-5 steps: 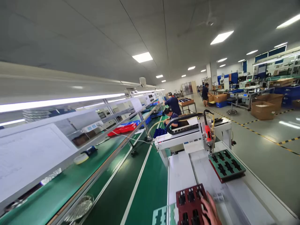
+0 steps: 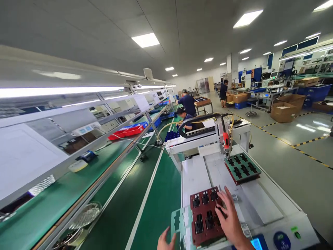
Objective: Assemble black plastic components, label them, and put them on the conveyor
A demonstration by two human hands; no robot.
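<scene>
My right hand [image 2: 230,217] is over the right side of a dark red fixture plate [image 2: 206,231]. Its fingers are apart and bent, with a dark part in a slot close by the fingertips; whether they touch it I cannot tell. Several black parts, such as one at the lower left [image 2: 199,224], sit in the fixture's slots. At the bottom edge my left hand [image 2: 166,240] shows partly, thumb and fingers apart. It is beside a pale green cut-out plate [image 2: 177,220], which adjoins the fixture's left side.
Ahead stands a white gantry machine [image 2: 194,147] with a red tool [image 2: 225,139] above a second fixture with a green cover [image 2: 243,168]. A control panel [image 2: 282,241] is at lower right. Leftward runs a green bench [image 2: 109,156]. Co-workers [image 2: 187,103] work farther off.
The view has shifted, bringing the fixture higher in the picture. My left hand has come into view beside the pale green plate. My right hand shows more fully, fingers still over the fixture.
</scene>
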